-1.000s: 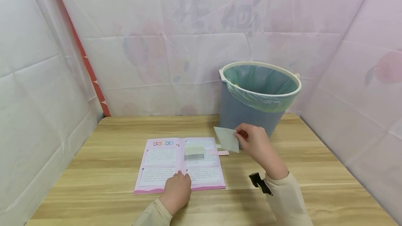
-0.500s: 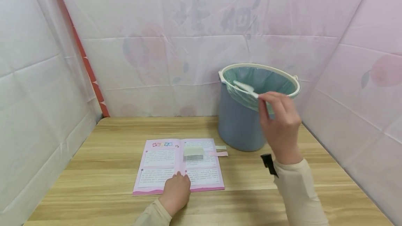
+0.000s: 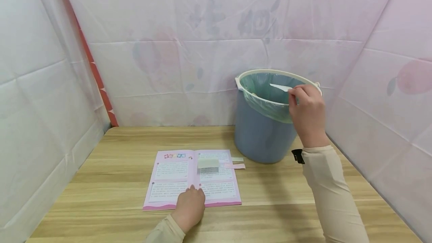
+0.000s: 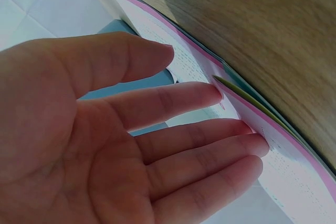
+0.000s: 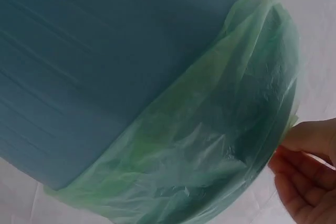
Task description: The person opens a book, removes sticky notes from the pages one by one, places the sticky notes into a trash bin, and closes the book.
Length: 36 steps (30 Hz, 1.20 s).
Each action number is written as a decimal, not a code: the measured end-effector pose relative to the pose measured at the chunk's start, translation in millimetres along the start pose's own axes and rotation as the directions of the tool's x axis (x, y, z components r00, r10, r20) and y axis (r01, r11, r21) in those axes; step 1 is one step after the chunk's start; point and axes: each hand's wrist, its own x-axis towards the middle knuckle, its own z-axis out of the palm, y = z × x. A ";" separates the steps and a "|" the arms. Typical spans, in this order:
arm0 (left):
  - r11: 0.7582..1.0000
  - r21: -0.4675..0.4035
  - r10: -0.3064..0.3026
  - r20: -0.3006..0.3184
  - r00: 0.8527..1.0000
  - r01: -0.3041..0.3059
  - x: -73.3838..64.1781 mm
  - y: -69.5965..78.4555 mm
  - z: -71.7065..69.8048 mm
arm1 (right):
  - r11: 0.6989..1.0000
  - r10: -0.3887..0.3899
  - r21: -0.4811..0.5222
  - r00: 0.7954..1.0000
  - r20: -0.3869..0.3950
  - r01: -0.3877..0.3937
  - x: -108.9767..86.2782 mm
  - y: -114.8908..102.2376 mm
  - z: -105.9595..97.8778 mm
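Note:
My right hand [image 3: 308, 113] is raised at the near right rim of a blue bin [image 3: 261, 138]. Between thumb and fingertips it pinches a pale sticky note [image 3: 280, 87], seen nearly edge-on over the bin's opening. In the right wrist view the fingers [image 5: 302, 177] sit beside the rim, and the bin's side hides most of the note. My left hand [image 3: 189, 206] rests with extended fingertips on the lower middle of an open pink booklet [image 3: 193, 168]. Its straight fingers [image 4: 194, 132] meet the pages near the fold. Another pale sticky note [image 3: 208, 163] lies on the right page.
A green bag [image 5: 210, 145] lines the bin and folds over its rim. Pale green [image 3: 237, 159] and pink [image 3: 235, 166] paper tabs stick out from the booklet's right edge. The wooden table [image 3: 128, 141] is enclosed by white patterned cloth [image 3: 152, 85].
My right hand has carried the sticky note from beside the booklet up and to the right, over the bin's opening. The left hand has stayed on the booklet.

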 end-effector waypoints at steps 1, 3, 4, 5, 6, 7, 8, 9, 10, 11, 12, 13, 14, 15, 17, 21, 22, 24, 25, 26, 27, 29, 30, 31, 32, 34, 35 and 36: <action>1.000 -0.001 0.001 0.005 1.000 -0.001 0.0 0.0 -0.1 | 1.000 0.009 -0.012 1.000 0.017 -0.009 0.1 0.5 0.5; 1.000 -0.003 0.005 0.010 1.000 -0.005 0.0 0.1 -0.4 | 0.999 0.041 -0.027 0.998 0.042 -0.040 0.3 0.9 1.8; 1.000 -0.001 0.010 0.011 1.000 -0.010 0.0 0.1 -0.5 | 0.998 0.056 -0.034 0.997 0.053 -0.054 0.3 0.8 2.1; 1.000 0.001 0.015 0.011 1.000 -0.015 0.1 0.1 -0.7 | 0.997 0.070 -0.039 0.996 0.062 -0.068 0.4 1.0 2.5; 1.000 0.006 0.020 0.008 1.000 -0.020 0.1 0.0 -0.8 | 0.996 0.083 -0.041 0.994 0.068 -0.081 0.4 1.1 2.8; 1.000 0.011 0.025 0.004 1.000 -0.025 0.2 0.0 -0.7 | 0.995 0.095 -0.043 0.993 0.071 -0.092 0.4 1.1 3.1; 1.000 0.015 0.028 0.002 1.000 -0.028 0.4 -0.1 -0.6 | 0.994 0.106 -0.042 0.992 0.073 -0.103 0.6 0.9 3.4; 0.999 0.016 0.029 -0.001 1.000 -0.029 0.6 -0.2 -0.5 | 0.993 0.113 -0.040 0.991 0.075 -0.110 0.6 0.7 3.5; 0.999 0.018 0.031 -0.002 1.000 -0.031 0.9 -0.4 -0.1 | 0.993 0.117 -0.041 0.990 0.075 -0.114 0.5 0.2 3.6; 0.999 0.020 0.031 -0.002 1.000 -0.031 1.1 -0.6 0.3 | 0.992 0.119 -0.040 0.990 0.074 -0.116 0.4 -0.4 3.6; 0.999 0.021 0.031 -0.002 1.000 -0.031 1.3 -0.7 0.6 | 0.993 0.118 -0.038 0.990 0.073 -0.116 0.2 -1.6 3.4; 0.999 0.018 0.028 0.000 1.000 -0.028 1.4 -0.9 1.0 | 0.993 0.115 -0.037 0.991 0.071 -0.113 0.0 -3.3 3.1; 0.999 0.018 0.029 0.000 1.000 -0.029 1.5 -1.0 1.4 | 0.993 0.112 -0.034 0.991 0.068 -0.110 -0.3 -5.4 2.6; 0.999 0.017 0.029 -0.002 1.000 -0.029 1.5 -1.1 2.0 | 0.994 0.106 -0.031 0.992 0.063 -0.104 -0.7 -7.8 1.9; 0.999 0.020 0.029 -0.004 1.000 -0.029 1.5 -1.3 2.6 | 0.996 0.083 -0.026 0.995 0.051 -0.081 -1.2 -14.8 0.0; 0.999 0.021 0.030 -0.008 1.000 -0.030 1.1 -1.5 2.7 | 1.000 0.014 -0.005 1.000 0.023 -0.014 -3.7 -32.6 -4.1; 0.999 0.019 0.030 -0.006 1.000 -0.030 0.8 -1.4 2.4 | 1.000 -0.009 -0.003 1.000 0.023 0.009 -5.1 -37.3 -5.2; 0.999 0.013 0.033 -0.006 0.999 -0.033 0.2 -1.2 1.7 | 0.999 -0.041 0.013 0.999 0.025 0.041 -8.9 -46.4 -6.6; 0.999 0.010 0.034 -0.008 0.999 -0.034 -0.3 -1.0 1.5 | 0.998 -0.056 0.026 0.998 0.032 0.055 -11.0 -51.0 -6.9; 0.999 0.005 0.033 -0.010 0.999 -0.033 -0.7 -0.9 1.3 | 0.997 -0.069 0.034 0.997 0.041 0.067 -13.4 -55.2 -7.0; 1.000 0.002 0.032 -0.008 0.999 -0.031 -1.1 -0.7 0.7 | 0.996 -0.077 0.053 0.996 0.047 0.075 -16.0 -59.1 -5.9; 1.000 0.000 0.027 -0.008 1.000 -0.027 -1.9 -0.2 0.2 | 0.992 -0.080 0.102 0.996 0.047 0.075 -21.8 -67.4 -1.7; 1.000 0.002 0.025 -0.009 1.000 -0.025 -2.1 -0.1 -0.2 | 0.989 -0.082 0.130 0.995 0.053 0.075 -25.3 -71.0 1.8; 1.000 0.003 0.022 -0.014 1.000 -0.021 -2.3 0.0 -0.4 | 0.985 -0.084 0.157 0.994 0.065 0.073 -29.5 -74.7 5.8; 1.000 0.005 0.020 -0.019 1.000 -0.020 -2.5 0.1 -0.6 | 0.981 -0.083 0.182 0.993 0.080 0.068 -34.2 -78.6 10.5; 1.000 0.010 0.019 -0.033 0.999 -0.019 -2.7 0.3 -1.3 | 0.976 -0.082 0.213 0.989 0.127 0.053 -45.1 -86.9 21.3; 1.000 0.014 0.019 -0.040 0.999 -0.018 -2.9 0.2 -1.5 | 0.974 -0.077 0.223 0.983 0.165 0.039 -51.2 -91.4 27.2; 1.000 0.018 0.018 -0.047 0.999 -0.017 -3.0 0.1 -1.5 | 0.972 -0.070 0.233 0.976 0.207 0.021 -57.5 -96.1 32.9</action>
